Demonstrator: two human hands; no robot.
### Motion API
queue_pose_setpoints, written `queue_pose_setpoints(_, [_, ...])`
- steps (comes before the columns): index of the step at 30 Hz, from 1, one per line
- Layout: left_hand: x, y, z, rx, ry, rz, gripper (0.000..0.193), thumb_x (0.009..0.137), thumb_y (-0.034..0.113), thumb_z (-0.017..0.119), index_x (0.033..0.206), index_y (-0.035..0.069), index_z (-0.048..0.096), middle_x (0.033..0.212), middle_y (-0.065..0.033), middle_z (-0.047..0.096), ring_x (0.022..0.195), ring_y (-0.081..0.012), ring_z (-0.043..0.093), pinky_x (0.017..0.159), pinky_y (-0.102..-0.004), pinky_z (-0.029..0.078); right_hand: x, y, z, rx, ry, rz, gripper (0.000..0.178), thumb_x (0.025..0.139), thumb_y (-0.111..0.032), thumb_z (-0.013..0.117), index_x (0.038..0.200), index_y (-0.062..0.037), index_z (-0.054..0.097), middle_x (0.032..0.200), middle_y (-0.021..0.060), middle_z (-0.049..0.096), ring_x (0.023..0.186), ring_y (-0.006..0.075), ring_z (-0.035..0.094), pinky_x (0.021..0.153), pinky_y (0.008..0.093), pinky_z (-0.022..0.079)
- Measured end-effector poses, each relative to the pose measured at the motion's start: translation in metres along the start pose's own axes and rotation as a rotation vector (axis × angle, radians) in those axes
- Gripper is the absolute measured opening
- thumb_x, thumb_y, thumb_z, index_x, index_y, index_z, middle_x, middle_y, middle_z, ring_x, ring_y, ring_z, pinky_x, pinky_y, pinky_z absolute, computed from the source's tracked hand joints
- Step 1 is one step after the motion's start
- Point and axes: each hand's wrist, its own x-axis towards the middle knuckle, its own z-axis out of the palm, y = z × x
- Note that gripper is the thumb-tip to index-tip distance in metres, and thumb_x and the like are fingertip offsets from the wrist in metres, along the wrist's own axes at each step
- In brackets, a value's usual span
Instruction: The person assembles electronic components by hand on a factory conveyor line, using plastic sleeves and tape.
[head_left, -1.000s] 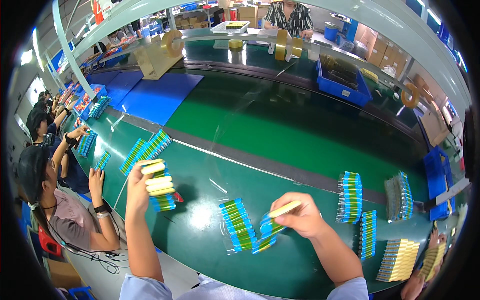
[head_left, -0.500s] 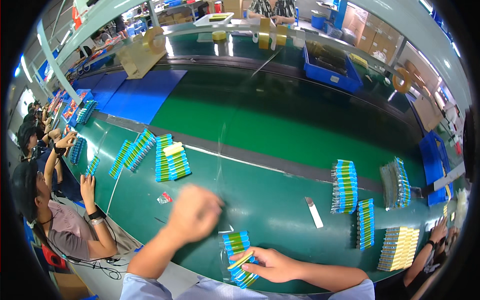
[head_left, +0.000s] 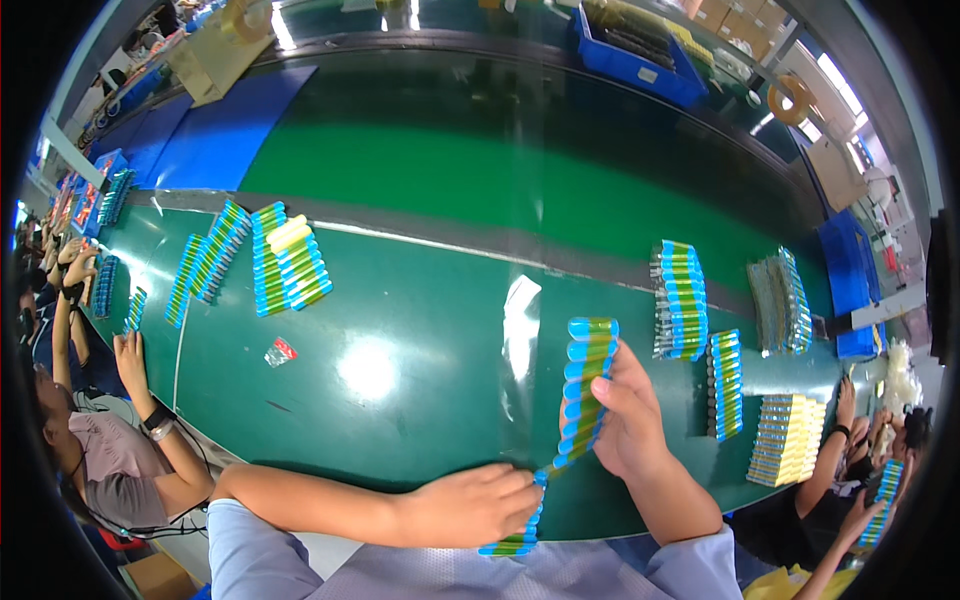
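My right hand is closed around a row of blue cylinders with a green band, thumb across its front, holding it upright above the table. My left hand is closed at the lower end of that row, near the table's front edge. More blue-and-green cylinders show below the left fingers; whether they join the upper row I cannot tell. The left fingertips are partly hidden.
Similar blue-and-green rows lie at left and right, one with yellow pieces on top. A yellow stack stands at right. Beyond are a small red-and-clear packet, blue bins and co-workers' hands.
My left hand has come down to the row at the front edge. My right hand has risen, lifting a row upright; the yellow piece at its fingers no longer shows. The view has tilted down.
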Motion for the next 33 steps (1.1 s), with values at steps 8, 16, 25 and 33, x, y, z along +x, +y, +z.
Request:
queue_pose_setpoints(8, [-0.001, -0.017, -0.001, 0.113, 0.027, 0.006, 0.043, 0.093, 0.035, 0.066, 0.117, 0.0, 0.069, 0.133, -0.0108, 0.06, 0.127, -0.026, 0.053, 0.111, -0.0417, 0.044, 0.011, 0.032, -0.022, -0.337, 0.165, -0.321, 0.042, 0.099, -0.001, 0.056, 0.139, -0.0055, 0.043, 0.122, 0.0079, 0.061, 0.102, 0.0133, 0.063, 0.086, 0.0307, 0.054])
queue_pose_setpoints(16, [-0.005, -0.02, -0.028, -0.101, -0.003, -0.095, 0.043, 0.093, 0.038, 0.068, 0.112, -0.001, 0.07, 0.129, -0.0127, 0.064, 0.12, -0.0271, 0.058, 0.111, -0.0459, 0.044, 0.032, 0.032, -0.014, -0.463, 0.104, -0.475, 0.026, 0.101, -0.001, 0.056, 0.123, -0.0063, 0.043, 0.109, 0.0039, 0.055, 0.095, 0.0085, 0.056, 0.081, 0.0272, 0.05])
queue_pose_setpoints(25, [-0.049, -0.011, -0.026, -0.157, 0.09, -0.269, 0.028, 0.082, 0.018, 0.077, 0.102, 0.001, 0.069, 0.13, -0.0134, 0.066, 0.121, -0.0294, 0.062, 0.11, -0.0484, 0.047, 0.042, 0.053, 0.009, -0.413, 0.045, -0.464, 0.023, 0.102, 0.001, 0.052, 0.122, -0.0054, 0.041, 0.109, 0.0045, 0.051, 0.096, 0.0085, 0.052, 0.082, 0.0266, 0.047])
queue_pose_setpoints(33, [-0.068, 0.019, -0.014, -0.207, 0.186, -0.399, 0.029, 0.078, 0.011, 0.076, 0.107, 0.006, 0.071, 0.13, -0.0096, 0.066, 0.122, -0.0271, 0.063, 0.11, -0.0477, 0.047, 0.025, 0.086, 0.023, -0.536, -0.053, -0.396, 0.025, 0.102, -0.002, 0.052, 0.124, -0.0029, 0.041, 0.106, 0.0081, 0.053, 0.093, 0.012, 0.053, 0.079, 0.0302, 0.049])
